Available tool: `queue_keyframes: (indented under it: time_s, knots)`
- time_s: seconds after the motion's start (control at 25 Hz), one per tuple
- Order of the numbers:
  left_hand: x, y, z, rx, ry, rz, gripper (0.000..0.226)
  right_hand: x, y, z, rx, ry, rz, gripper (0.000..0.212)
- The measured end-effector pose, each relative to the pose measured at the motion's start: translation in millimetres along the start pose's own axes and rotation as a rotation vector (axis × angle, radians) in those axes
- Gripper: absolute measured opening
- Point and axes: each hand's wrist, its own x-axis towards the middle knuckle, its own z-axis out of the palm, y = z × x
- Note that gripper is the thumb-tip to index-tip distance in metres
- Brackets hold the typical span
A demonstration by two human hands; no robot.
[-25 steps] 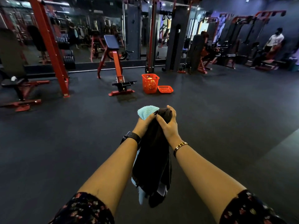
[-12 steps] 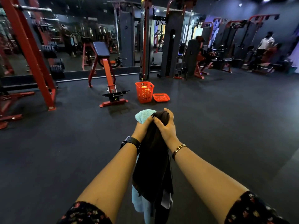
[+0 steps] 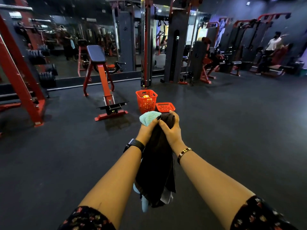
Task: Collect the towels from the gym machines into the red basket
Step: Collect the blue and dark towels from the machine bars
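A commercial gym floor.

Dark rubber flooring (image 3: 232,130) runs up to a mirrored wall (image 3: 69,47). Red-framed machines line the room: an incline bench (image 3: 99,72), a rack with stacked weight plates (image 3: 47,75), a cable tower (image 3: 146,42) and pulldown stations (image 3: 249,44). People (image 3: 272,47) sit and stand among the machines at far right.

A dark towel (image 3: 156,156) hangs long and crumpled, bunched at the top against a folded light-blue towel (image 3: 148,118). Ahead on the floor stands the red basket (image 3: 146,101), upright, open, something yellow inside; its red lid (image 3: 165,107) lies just beside it.
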Motion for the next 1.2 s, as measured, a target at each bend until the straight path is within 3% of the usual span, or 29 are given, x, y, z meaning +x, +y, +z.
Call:
queue_keyframes:
  time_s: [0.2, 0.36, 0.56, 0.76, 1.2]
  knots:
    - [137, -33, 3, -0.017, 0.036, -0.005, 0.054, 138, 40, 1, 0.025, -0.013, -0.015, 0.062]
    - [267, -51, 14, -0.028, 0.079, 0.005, 0.04, 271, 67, -3, 0.043, -0.033, -0.002, 0.059]
    - [402, -79, 24, -0.013, 0.098, -0.028, 0.062, 401, 98, -9, 0.066, -0.018, -0.001, 0.06]
    - [526, -109, 21, -0.002, 0.079, -0.034, 0.029, 524, 136, -4, 0.05, -0.025, -0.001, 0.071]
    - [836, -175, -25, -0.008, 0.15, -0.11, 0.035, 825, 216, 48, -0.005, -0.048, 0.036, 0.071]
